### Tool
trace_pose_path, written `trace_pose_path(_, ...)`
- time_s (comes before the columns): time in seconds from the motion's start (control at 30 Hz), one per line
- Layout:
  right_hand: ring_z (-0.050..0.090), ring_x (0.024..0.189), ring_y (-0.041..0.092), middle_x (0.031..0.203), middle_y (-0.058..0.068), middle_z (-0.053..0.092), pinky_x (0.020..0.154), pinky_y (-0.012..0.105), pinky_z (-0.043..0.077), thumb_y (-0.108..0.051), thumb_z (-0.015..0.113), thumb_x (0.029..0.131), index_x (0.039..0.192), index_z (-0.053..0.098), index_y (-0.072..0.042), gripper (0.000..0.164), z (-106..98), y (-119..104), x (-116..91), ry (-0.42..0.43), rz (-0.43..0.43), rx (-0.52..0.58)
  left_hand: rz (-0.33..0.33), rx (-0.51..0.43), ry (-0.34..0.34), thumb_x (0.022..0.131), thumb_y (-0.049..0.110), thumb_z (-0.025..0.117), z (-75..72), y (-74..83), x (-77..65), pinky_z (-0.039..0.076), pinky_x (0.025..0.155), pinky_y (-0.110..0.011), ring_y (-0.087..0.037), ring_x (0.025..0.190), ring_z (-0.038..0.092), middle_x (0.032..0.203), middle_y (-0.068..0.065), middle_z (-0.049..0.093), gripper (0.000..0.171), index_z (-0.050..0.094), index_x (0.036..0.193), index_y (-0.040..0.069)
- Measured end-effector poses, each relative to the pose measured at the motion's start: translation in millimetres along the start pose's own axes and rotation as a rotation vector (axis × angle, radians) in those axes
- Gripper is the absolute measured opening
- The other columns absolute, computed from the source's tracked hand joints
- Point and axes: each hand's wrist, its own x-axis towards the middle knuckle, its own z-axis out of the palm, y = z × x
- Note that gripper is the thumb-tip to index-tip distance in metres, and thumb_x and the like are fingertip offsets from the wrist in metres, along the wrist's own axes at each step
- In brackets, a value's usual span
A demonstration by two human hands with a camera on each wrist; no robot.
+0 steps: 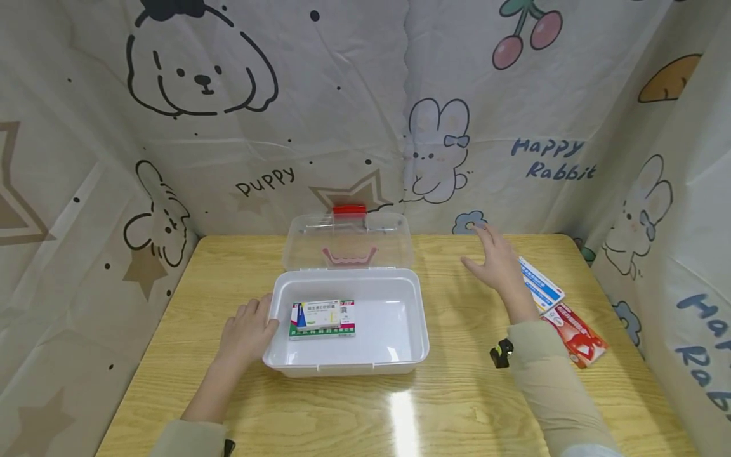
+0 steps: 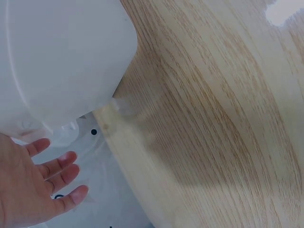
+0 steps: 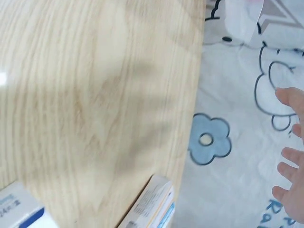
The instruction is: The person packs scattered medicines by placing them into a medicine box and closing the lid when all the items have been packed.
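Note:
A white plastic box (image 1: 394, 304) with its clear lid (image 1: 302, 244) swung back stands mid-table. Inside, a small white medicine box (image 1: 320, 315) lies on a green and magenta medicine box (image 1: 347, 327). My left hand (image 1: 248, 333) rests against the box's left side, thumb near the rim; in the left wrist view its fingers (image 2: 64, 178) are loosely extended. Over the table's right part, my right hand (image 1: 495, 263) is held in the air with fingers spread and nothing in it. Beside it lie a blue and white medicine box (image 1: 542, 285) and a red medicine box (image 1: 575, 335).
The lid carries a red latch (image 1: 349, 210) and a pink handle (image 1: 349, 257). A printed cloth (image 1: 354, 76) hangs behind and on both sides of the wooden table (image 1: 457, 393). In the right wrist view, a medicine box (image 3: 147, 204) lies near the table's edge.

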Motion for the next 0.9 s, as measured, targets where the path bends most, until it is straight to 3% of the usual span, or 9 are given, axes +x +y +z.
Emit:
trace_pose_path(0.53, 0.022, 0.128, 0.047, 0.141, 0.029, 0.024, 0.103, 0.06, 0.016, -0.032, 0.061, 0.083, 0.142, 0.023, -0.002, 0.076, 6, 57, -17, 0.001, 0.168, -0.002, 0.005, -0.006, 0.016, 0.091, 0.028, 0.04, 3.1, -2.8, 0.8, 0.038, 0.083, -0.06, -0.039, 0.109, 0.041, 0.122, -0.024, 0.045, 0.055, 0.028, 0.139, 0.004)
trace_pose_path(0.9, 0.017, 0.129, 0.049, 0.141, 0.032, 0.019, 0.101, 0.064, 0.013, -0.035, 0.061, 0.084, 0.143, 0.018, -0.002, 0.08, 11, 81, -25, -0.109, 0.254, 0.035, 0.005, -0.01, 0.015, 0.091, 0.028, 0.04, 3.3, -3.2, 1.0, 0.038, 0.082, -0.059, -0.039, 0.108, 0.042, 0.121, -0.024, 0.045, 0.055, 0.028, 0.139, 0.003)
